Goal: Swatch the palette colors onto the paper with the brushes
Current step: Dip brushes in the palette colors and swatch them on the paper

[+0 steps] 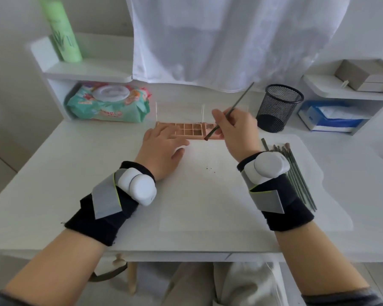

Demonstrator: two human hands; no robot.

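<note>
- The left hand [163, 149] lay flat, fingers [175, 138] straight, across the palette [195, 130] edge and the paper [208, 184] on the counter [75, 173], likely to steady both.
- The right hand [234, 131] pinched a brush [228, 112] pen-style, tip hovering where palette met paper, probably ready to stroke.
- Spare brushes [296, 173] lay just beside the paper, within reach.

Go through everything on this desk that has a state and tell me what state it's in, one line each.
palette: open, lid upright at the back
brush: held tilted, tip just above the palette's near edge
right hand: pinches the brush
left hand: flat, fingers resting on the palette
paper: flat, a few brown specks on it
spare brushes: lying beside the paper
wipes pack: lid closed
mesh cup: upright
</note>
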